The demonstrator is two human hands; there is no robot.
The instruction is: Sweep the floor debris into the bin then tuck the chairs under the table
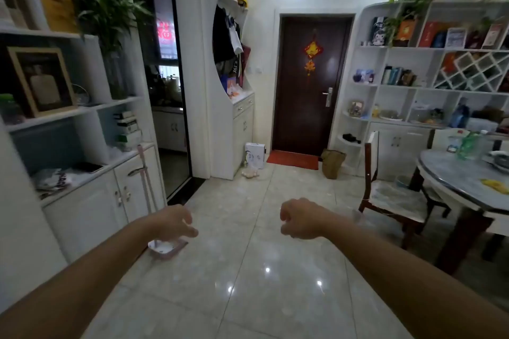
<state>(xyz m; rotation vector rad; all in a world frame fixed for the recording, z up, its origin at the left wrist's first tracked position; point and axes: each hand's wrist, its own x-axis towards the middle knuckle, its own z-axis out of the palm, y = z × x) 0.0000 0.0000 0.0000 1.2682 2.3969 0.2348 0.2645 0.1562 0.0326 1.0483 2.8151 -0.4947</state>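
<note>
Floor (261,270) of pale glossy tile fills the middle of the room, running back to a dark door (311,82) with a red mat (293,159) at its foot. White cabinets (96,209) line the left wall. At the right stands the round marble-topped bench (451,181), carrying bottles and dishes. One wooden chair (391,192) sits pulled out from it, its seat clear of the bench edge and facing the open floor. A pink dustpan (168,249) lies on the tiles by the left cabinets, its long handle (146,179) leaning up against the cabinet doors. Both bare arms reach forward over the floor. The left hand (173,221) is empty, fingers spread and loosely curled just above the dustpan. The right hand (300,219) is curled into a loose fist, holding nothing visible.
</note>
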